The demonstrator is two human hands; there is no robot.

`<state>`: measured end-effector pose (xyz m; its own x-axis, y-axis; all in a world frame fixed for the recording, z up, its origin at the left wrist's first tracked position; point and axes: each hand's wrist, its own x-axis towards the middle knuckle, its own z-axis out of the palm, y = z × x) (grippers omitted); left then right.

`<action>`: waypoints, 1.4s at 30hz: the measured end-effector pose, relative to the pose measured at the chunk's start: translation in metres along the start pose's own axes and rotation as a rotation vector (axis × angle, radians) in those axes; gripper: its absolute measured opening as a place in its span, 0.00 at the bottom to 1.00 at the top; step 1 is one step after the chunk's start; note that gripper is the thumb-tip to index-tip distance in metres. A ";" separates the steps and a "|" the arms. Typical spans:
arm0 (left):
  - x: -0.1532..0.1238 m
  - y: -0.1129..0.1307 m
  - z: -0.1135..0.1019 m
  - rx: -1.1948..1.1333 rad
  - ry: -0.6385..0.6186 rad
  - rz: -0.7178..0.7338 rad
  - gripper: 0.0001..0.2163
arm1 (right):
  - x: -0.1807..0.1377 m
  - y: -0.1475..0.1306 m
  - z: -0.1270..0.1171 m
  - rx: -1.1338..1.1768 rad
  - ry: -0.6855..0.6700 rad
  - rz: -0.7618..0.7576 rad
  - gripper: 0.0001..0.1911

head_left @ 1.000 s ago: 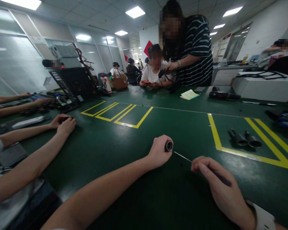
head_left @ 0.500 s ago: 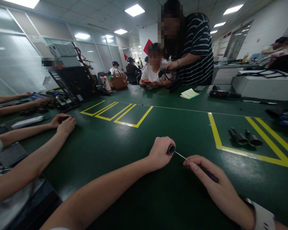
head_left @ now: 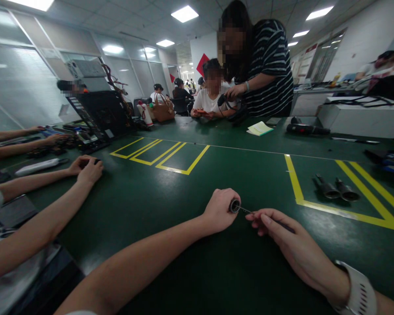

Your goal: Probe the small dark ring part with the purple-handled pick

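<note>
The left hand [head_left: 218,210] grips a small black cylinder [head_left: 234,205] low over the green table [head_left: 170,205]; the right hand [head_left: 282,238] pinches a thin tool [head_left: 284,226], tip at the cylinder's mouth; pushing in seems to call for steady, straight aim.

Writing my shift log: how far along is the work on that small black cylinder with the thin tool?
Done: nothing visibly finished. In hand: the left hand grips the small black cylinder while the right hand holds the thin tool, its tip at the cylinder's open end. Left, perhaps: two dark funnel-shaped parts lie untouched inside the yellow-marked bay.
</note>
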<state>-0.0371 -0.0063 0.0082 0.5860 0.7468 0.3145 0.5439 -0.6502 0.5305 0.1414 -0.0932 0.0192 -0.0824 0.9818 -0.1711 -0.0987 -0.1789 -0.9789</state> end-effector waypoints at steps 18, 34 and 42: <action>0.000 -0.002 -0.001 -0.290 0.000 -0.020 0.07 | 0.006 0.007 -0.012 0.012 0.224 -0.061 0.10; 0.003 -0.003 0.001 -0.222 -0.059 -0.041 0.07 | 0.004 0.003 -0.007 -0.204 0.362 -0.152 0.09; 0.004 -0.006 0.003 -0.057 0.208 -0.146 0.08 | 0.013 0.018 0.001 -0.561 0.173 -0.248 0.08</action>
<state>-0.0358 -0.0002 0.0038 0.3642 0.8487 0.3834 0.5757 -0.5288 0.6237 0.1374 -0.0840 -0.0004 0.0418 0.9942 0.0987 0.4437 0.0701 -0.8934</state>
